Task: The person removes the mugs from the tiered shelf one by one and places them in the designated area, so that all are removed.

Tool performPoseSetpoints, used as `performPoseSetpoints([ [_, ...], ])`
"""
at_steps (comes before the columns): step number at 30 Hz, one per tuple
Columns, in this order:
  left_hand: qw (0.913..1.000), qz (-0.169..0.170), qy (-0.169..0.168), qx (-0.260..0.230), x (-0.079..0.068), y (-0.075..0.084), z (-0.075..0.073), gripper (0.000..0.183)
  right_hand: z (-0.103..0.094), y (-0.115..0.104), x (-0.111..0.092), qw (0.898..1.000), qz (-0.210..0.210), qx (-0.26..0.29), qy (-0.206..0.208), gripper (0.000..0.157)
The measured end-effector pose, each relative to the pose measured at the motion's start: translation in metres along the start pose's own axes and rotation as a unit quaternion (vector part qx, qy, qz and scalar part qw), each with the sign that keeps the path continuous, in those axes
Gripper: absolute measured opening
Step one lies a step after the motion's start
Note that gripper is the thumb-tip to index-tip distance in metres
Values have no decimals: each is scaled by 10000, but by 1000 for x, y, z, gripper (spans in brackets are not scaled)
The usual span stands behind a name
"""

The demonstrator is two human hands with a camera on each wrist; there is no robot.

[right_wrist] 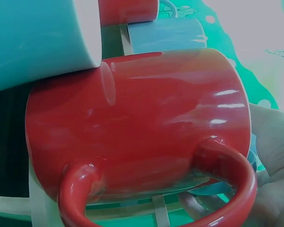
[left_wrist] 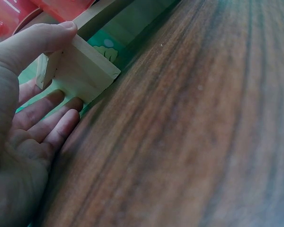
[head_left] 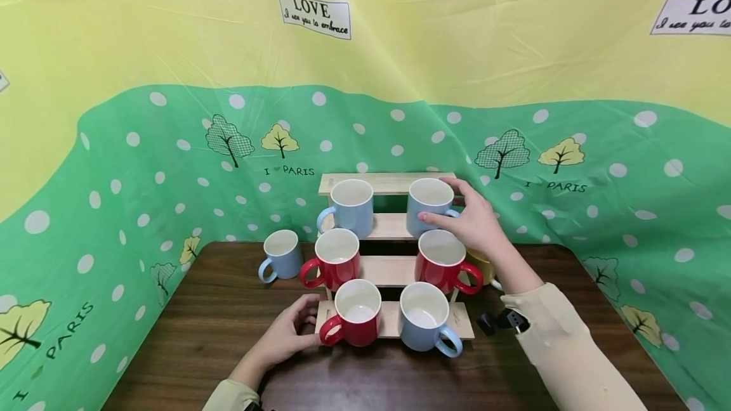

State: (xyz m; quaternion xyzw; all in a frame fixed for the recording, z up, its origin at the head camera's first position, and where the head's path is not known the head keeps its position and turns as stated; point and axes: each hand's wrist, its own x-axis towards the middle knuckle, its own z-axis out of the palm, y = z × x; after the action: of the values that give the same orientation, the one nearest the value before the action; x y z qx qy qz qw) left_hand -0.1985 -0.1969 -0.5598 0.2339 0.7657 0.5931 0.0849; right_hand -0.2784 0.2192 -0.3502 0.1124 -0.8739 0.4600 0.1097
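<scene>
Beyond the left hand, on the table, a lone blue mug [head_left: 287,262] stands upright, its handle toward the person. The left hand [head_left: 288,333] holds the near left end of a stepped wooden rack [head_left: 388,271], thumb on the board's edge and fingers partly bent against the side panel; in the head view some fingertips are hidden behind the wood. The left wrist view cuts the hand off at its left edge and crops the red mugs at the top.

Just right of this hand, on the lowest step, is a red mug [head_left: 365,330]; farther away rise a second red mug [head_left: 338,266] and a blue mug [head_left: 355,213].

Nearer the right hand's side, a low blue mug [head_left: 421,330] sits on the bottom step, with a third red mug [head_left: 435,266] above it. Higher still, the right hand [head_left: 475,215] grips the upper blue mug [head_left: 421,211], thumb across the front, fingers partly hidden behind; its base is covered by the red mug, which also fills most of the right wrist view. Below the right hand, a yellow mug [head_left: 481,266] is mostly hidden behind red mug and forearm. A black object [head_left: 495,322] beside the right cuff is hard to identify.
</scene>
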Motion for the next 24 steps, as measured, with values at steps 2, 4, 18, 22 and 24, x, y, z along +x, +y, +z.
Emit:
performPoseSetpoints([
  [2,10000,-7,-3,-8,0,1,0,69,0,-1,0,10000,16,37,11,93],
  [4,10000,2,-5,-19,-1,1,1,69,0,-1,0,10000,36,81,28,93],
  [18,9999,48,-13,-90,-1,3,1,68,-3,-4,1,9997,-23,240,26,93],
  [22,9999,64,-17,-97,-1,2,0,68,-7,-8,1,9995,9,309,59,95],
  [24,9999,72,-20,-97,-1,2,0,68,-9,-10,2,9994,-5,336,92,95],
])
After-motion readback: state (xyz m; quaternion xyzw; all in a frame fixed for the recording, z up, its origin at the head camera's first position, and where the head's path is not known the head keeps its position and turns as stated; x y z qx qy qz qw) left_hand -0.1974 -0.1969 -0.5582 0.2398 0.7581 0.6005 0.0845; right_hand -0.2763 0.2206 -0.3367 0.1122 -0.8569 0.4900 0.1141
